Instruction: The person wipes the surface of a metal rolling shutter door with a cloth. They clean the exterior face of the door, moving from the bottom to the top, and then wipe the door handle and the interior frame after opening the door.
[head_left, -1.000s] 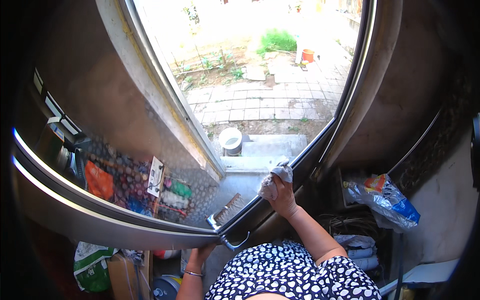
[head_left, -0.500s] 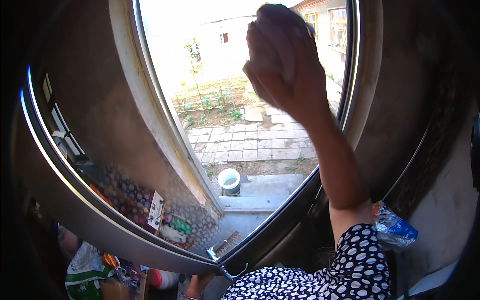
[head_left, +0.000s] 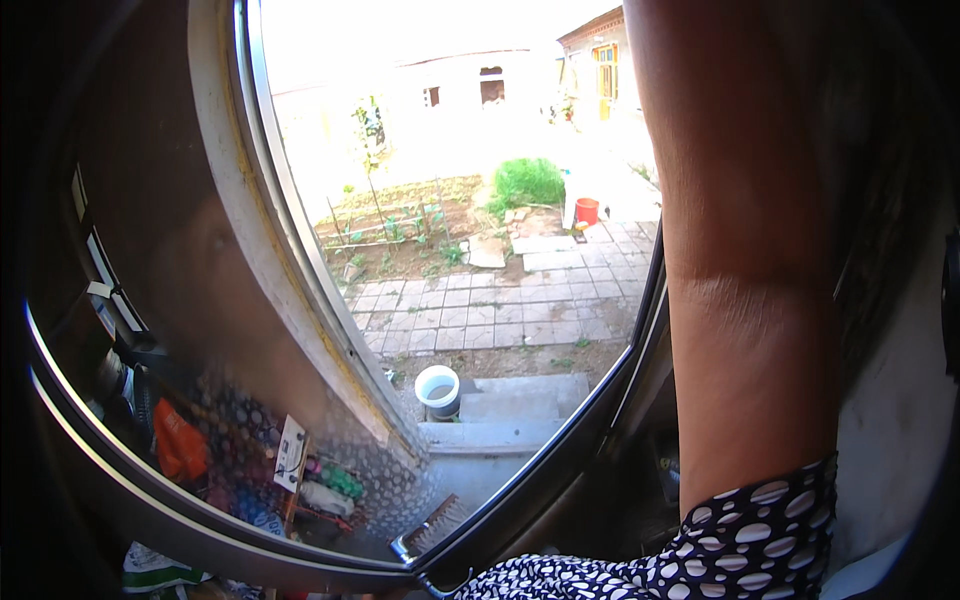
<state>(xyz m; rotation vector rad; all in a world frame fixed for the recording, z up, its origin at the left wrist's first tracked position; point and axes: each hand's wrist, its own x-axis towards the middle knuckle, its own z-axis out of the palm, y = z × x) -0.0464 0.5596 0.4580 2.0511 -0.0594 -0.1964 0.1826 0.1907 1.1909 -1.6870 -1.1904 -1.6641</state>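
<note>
My bare right arm (head_left: 750,280) stretches straight up on the right and passes out at the top edge. The right hand is beyond the picture, so what it touches or holds is hidden. A black and white spotted sleeve (head_left: 760,530) covers the upper arm. Beside the arm stands a dark-framed glass pane (head_left: 300,370) with a bright metal edge. Near its lower corner is a chrome handle (head_left: 402,548). A hook-shaped metal piece (head_left: 440,587) shows just below the corner. My left hand does not show anywhere.
A white bucket (head_left: 437,388) stands by concrete steps (head_left: 510,402) outside. Beyond lie paving tiles (head_left: 460,320), garden plants and a red bucket (head_left: 587,210). The glass reflects a white power strip and an orange bag. A green and white bag (head_left: 160,572) sits at lower left.
My right hand, earlier over the upper right of the opening, has gone up out of view. My left hand, earlier below the handle, has left the picture. The view has shifted rightward.
</note>
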